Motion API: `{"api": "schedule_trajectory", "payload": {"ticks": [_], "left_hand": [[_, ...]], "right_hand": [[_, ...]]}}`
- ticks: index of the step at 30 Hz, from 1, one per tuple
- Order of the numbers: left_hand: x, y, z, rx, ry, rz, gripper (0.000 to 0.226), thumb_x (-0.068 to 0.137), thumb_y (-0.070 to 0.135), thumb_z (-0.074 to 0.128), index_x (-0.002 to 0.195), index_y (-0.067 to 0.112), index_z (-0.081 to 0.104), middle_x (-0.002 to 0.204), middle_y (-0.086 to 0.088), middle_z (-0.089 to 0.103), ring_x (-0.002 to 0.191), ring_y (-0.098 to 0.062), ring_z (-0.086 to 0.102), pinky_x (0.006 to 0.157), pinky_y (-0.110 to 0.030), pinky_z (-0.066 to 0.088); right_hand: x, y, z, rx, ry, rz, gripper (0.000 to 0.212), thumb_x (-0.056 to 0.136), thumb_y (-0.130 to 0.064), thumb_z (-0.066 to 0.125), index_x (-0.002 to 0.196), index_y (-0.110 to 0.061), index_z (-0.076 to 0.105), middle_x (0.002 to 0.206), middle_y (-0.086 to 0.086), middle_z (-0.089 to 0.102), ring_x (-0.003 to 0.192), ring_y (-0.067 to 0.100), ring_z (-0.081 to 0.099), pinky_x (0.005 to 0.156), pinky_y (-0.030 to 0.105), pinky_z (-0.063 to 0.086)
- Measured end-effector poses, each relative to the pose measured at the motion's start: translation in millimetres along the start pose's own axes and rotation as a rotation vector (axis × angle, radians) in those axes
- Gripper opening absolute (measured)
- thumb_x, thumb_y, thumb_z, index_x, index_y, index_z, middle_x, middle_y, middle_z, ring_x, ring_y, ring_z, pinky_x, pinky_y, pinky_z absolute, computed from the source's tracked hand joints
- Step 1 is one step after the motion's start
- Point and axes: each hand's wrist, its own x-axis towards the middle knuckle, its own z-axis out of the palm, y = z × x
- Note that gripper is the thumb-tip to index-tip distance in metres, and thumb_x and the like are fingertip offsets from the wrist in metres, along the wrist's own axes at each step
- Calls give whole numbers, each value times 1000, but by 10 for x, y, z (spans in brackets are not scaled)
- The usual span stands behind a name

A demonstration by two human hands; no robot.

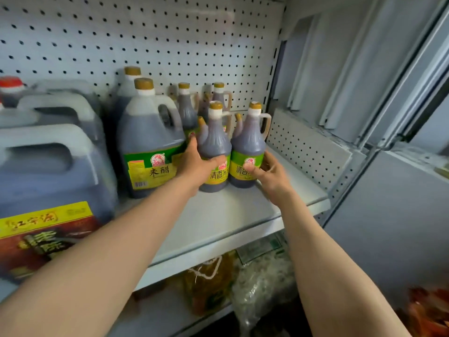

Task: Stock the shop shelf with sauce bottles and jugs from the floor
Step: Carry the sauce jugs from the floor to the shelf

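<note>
Two small dark sauce bottles with gold caps and green-yellow labels stand side by side on the white shelf (218, 222). My left hand (196, 164) grips the left bottle (215, 142) around its lower body. My right hand (269, 173) grips the right bottle (247, 139) at its label, thumb across the front. Behind them stand two more small bottles (185, 105) against the pegboard. A medium jug (148, 132) with a handle stands just left of my left hand, with another behind it.
Large dark jugs (48, 166) with white handles fill the shelf's left side. A pegboard divider (306, 147) closes the shelf's right end. Bagged goods (257, 283) lie on the lower shelf. A grey metal frame (388, 93) rises at the right.
</note>
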Motion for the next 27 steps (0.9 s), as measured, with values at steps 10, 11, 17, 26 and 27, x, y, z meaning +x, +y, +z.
{"api": "schedule_trajectory", "payload": {"ticks": [10, 11, 17, 26, 27], "left_hand": [[302, 152, 199, -232, 66, -199, 81, 78, 16, 83, 143, 34, 38, 133, 5, 58, 117, -26, 57, 96, -56, 49], [328, 160, 204, -250, 69, -214, 82, 78, 16, 83, 143, 36, 37, 133, 6, 58, 117, -27, 57, 96, -57, 49], [428, 149, 234, -267, 89, -252, 90, 78, 14, 83, 148, 37, 32, 136, 5, 56, 121, -27, 55, 99, -56, 47], [477, 128, 239, -317, 74, -268, 92, 79, 7, 81, 149, 39, 29, 134, 4, 56, 119, -27, 57, 98, -53, 50], [483, 136, 243, -326, 77, -270, 93, 79, 6, 81, 149, 39, 29, 134, 3, 56, 120, -28, 57, 98, -52, 50]], "right_hand": [[469, 230, 24, 49, 26, 9, 68, 73, -24, 84, 127, -8, 48, 117, 13, 69, 104, 24, 69, 88, 43, 58], [512, 242, 22, 47, 18, 9, 65, 74, -22, 83, 127, -7, 48, 117, 13, 69, 104, 23, 69, 88, 42, 58], [745, 300, 60, 6, -18, 9, 48, 85, -9, 77, 124, -9, 49, 114, 9, 69, 102, 18, 69, 86, 34, 57], [898, 270, 53, -19, -66, 20, 46, 82, -9, 77, 118, -11, 50, 108, 3, 70, 95, 7, 70, 79, 24, 55], [902, 264, 43, -17, -74, 25, 50, 77, -15, 80, 118, -13, 51, 110, 3, 70, 100, 10, 70, 83, 27, 56]]}}
